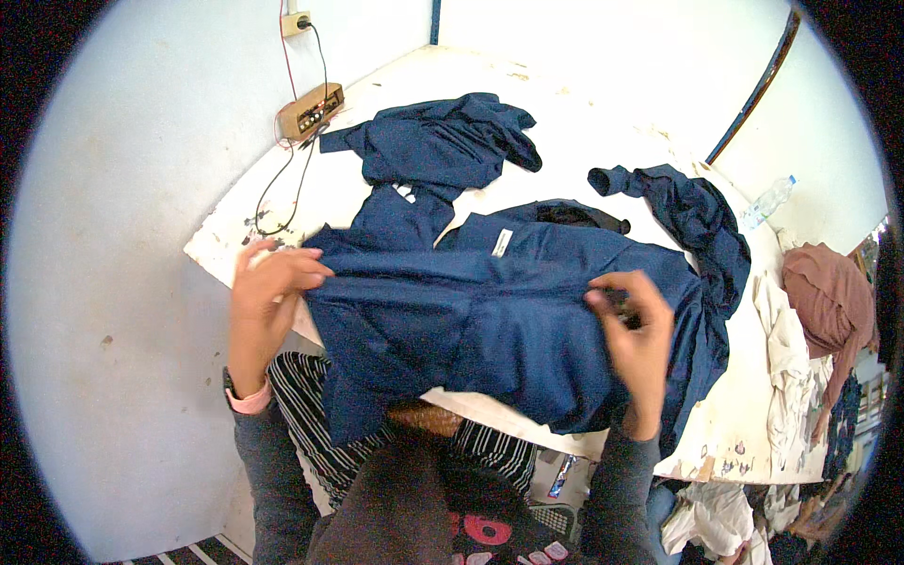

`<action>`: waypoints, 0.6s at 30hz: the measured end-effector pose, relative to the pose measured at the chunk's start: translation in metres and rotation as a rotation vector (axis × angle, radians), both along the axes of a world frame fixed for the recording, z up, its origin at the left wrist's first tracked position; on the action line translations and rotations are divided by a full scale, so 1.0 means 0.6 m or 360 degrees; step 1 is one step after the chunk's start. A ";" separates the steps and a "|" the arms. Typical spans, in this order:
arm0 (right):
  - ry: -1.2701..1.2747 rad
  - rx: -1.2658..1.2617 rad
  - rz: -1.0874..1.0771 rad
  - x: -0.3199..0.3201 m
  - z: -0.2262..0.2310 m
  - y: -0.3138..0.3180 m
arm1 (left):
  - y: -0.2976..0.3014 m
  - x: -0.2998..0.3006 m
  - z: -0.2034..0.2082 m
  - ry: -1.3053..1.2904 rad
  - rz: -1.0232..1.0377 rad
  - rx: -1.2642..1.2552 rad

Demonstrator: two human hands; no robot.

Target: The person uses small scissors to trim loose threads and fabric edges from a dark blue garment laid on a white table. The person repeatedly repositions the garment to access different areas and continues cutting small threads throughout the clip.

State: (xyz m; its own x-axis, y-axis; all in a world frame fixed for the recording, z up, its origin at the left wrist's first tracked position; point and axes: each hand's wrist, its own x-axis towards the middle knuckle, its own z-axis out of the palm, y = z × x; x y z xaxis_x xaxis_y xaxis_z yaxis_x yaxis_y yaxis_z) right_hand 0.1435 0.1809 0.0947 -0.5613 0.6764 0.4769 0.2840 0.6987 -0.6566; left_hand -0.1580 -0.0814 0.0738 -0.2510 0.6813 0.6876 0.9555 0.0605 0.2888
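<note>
A navy blue shirt (527, 330) with a small white label hangs over the near edge of the white table, part of it lying on the tabletop. My left hand (268, 301) is at its left end, with bent fingertips gripping the edge of the cloth. Toward the right, thumb and forefinger of my right hand (640, 325) pinch the same cloth along a horizontal fold. Between the two hands the fabric is drawn fairly straight. A navy sleeve (702, 221) trails across the table at the right.
Another crumpled navy garment (438, 141) lies farther back on the table (584, 122). Near the left wall, a brown power box (313, 111) has loose cables. At the right are a plastic bottle (770, 200), a brown cloth (829, 292) and white cloth (783, 367).
</note>
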 end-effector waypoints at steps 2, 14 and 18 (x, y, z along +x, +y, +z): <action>-0.0135 -0.0057 -0.0054 -0.010 -0.040 0.003 | 0.010 -0.002 -0.031 -0.0034 0.0066 -0.0307; -0.0036 -0.0007 0.0073 0.000 -0.083 -0.013 | 0.063 0.058 -0.028 -0.0310 -0.0438 -0.0491; 0.0029 -0.0009 0.0169 0.005 -0.079 -0.022 | 0.128 0.043 -0.041 -0.0419 -0.0812 -0.0716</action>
State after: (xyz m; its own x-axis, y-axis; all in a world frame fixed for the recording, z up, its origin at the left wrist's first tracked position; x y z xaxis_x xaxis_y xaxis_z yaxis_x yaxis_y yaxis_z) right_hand 0.1466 0.1674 0.0473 -0.6210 0.6162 0.4844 0.1965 0.7207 -0.6649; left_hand -0.1325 -0.0044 0.0493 0.0548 0.9602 0.2738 0.7988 -0.2067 0.5650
